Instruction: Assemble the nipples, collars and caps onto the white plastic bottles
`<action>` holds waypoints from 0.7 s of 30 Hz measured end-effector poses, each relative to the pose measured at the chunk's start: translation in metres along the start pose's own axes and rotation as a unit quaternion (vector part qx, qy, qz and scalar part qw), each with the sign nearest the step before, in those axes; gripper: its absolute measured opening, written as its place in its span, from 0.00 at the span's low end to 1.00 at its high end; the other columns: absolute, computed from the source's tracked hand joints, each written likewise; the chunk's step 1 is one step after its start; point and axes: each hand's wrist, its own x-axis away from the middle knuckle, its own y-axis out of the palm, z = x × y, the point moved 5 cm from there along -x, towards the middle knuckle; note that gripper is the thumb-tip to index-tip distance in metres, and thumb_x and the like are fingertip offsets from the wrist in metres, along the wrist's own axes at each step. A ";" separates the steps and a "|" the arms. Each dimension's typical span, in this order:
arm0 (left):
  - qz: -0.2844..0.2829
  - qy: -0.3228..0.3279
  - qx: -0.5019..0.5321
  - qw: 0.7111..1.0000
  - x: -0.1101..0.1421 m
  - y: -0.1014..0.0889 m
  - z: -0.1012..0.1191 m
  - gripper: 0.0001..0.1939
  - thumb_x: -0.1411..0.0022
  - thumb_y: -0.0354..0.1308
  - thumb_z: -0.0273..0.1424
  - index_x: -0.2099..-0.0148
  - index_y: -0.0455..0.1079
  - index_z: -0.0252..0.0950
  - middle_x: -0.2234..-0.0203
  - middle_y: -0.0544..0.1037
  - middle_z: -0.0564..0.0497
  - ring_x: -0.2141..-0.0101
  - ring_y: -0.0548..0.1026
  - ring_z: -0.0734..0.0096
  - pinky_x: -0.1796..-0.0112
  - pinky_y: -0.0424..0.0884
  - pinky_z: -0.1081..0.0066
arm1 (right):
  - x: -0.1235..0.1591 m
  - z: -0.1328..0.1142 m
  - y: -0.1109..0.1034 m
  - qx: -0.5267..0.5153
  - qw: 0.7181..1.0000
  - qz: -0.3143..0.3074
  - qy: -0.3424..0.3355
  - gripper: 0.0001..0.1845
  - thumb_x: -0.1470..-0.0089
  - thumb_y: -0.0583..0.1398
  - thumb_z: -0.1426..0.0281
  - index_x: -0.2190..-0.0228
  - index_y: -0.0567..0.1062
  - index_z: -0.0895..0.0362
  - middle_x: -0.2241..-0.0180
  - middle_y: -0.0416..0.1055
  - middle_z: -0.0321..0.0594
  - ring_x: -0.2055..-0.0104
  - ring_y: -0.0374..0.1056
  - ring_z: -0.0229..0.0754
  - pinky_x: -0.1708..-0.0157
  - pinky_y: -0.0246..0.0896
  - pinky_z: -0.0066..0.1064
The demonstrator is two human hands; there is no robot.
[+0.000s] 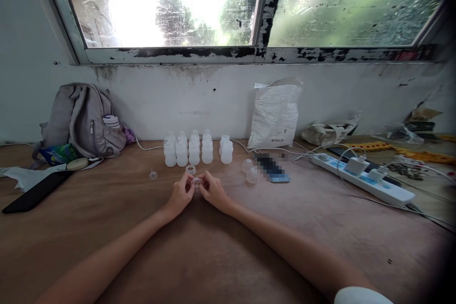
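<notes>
My left hand (182, 193) and my right hand (213, 192) meet over the table, fingertips pinching a small translucent bottle collar (197, 180) between them. Part of this piece is covered by the fingers. Just beyond it lies another white ring (191, 169). A clear bottle nipple (153, 174) rests on the wood to the left. Behind the hands, several white baby bottles (194, 151) with clear tops stand upright in a row. To their right is a bottle without a top (226, 150). Two translucent domed caps (251, 176) sit right of my right hand.
A phone (271, 168), partly blurred, lies beside the caps. Farther right are a power strip (363, 179) with plugs and loose cables. A white plastic bag (274, 116) leans on the wall. A grey backpack (81, 118) and a black flat case (37, 192) occupy the left.
</notes>
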 end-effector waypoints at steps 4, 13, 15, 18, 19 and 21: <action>0.006 -0.012 0.007 1.000 -0.001 -0.001 -0.001 0.04 0.42 0.46 0.31 0.66 0.59 0.37 0.80 0.70 0.55 0.79 0.69 0.75 0.75 0.63 0.76 | 0.000 -0.001 -0.001 -0.010 1.000 0.000 -0.002 0.05 0.52 0.52 0.75 0.70 0.65 0.58 0.80 0.63 0.33 0.79 0.58 0.33 0.77 0.52 0.22; -0.015 -0.013 0.044 0.999 -0.001 0.001 -0.003 0.06 0.46 0.50 0.28 0.64 0.60 0.36 0.76 0.73 0.53 0.75 0.72 0.73 0.73 0.66 0.75 | 0.000 0.001 0.001 -0.004 1.000 0.007 -0.001 0.03 0.52 0.52 0.75 0.71 0.63 0.57 0.81 0.61 0.32 0.80 0.57 0.33 0.77 0.52 0.23; -0.011 -0.015 0.038 0.999 -0.001 0.001 -0.003 0.06 0.46 0.49 0.28 0.63 0.60 0.37 0.76 0.73 0.53 0.76 0.72 0.73 0.74 0.66 0.75 | 0.000 0.001 0.001 -0.011 1.000 0.003 -0.004 0.04 0.53 0.52 0.75 0.70 0.63 0.57 0.80 0.62 0.32 0.79 0.58 0.33 0.77 0.52 0.23; 0.004 -0.013 0.041 0.999 -0.002 -0.002 -0.001 0.07 0.46 0.49 0.28 0.63 0.60 0.37 0.75 0.74 0.53 0.74 0.73 0.73 0.72 0.66 0.74 | 0.000 -0.001 0.000 -0.022 1.000 -0.001 -0.015 0.08 0.53 0.52 0.76 0.67 0.62 0.57 0.77 0.64 0.34 0.78 0.60 0.33 0.76 0.54 0.23; 0.011 -0.012 0.045 0.999 -0.002 -0.003 -0.001 0.07 0.47 0.50 0.28 0.62 0.60 0.37 0.75 0.74 0.53 0.73 0.73 0.72 0.71 0.67 0.74 | 0.000 -0.001 0.000 -0.022 1.000 -0.002 -0.020 0.09 0.54 0.52 0.76 0.66 0.62 0.57 0.77 0.64 0.34 0.77 0.60 0.33 0.76 0.55 0.23; 0.018 -0.012 0.050 0.999 -0.002 -0.004 -0.001 0.08 0.47 0.50 0.28 0.62 0.59 0.37 0.75 0.74 0.53 0.73 0.73 0.72 0.70 0.67 0.74 | 0.001 -0.002 0.000 -0.018 1.000 -0.002 -0.024 0.11 0.54 0.52 0.76 0.65 0.62 0.57 0.76 0.63 0.34 0.77 0.59 0.34 0.75 0.55 0.23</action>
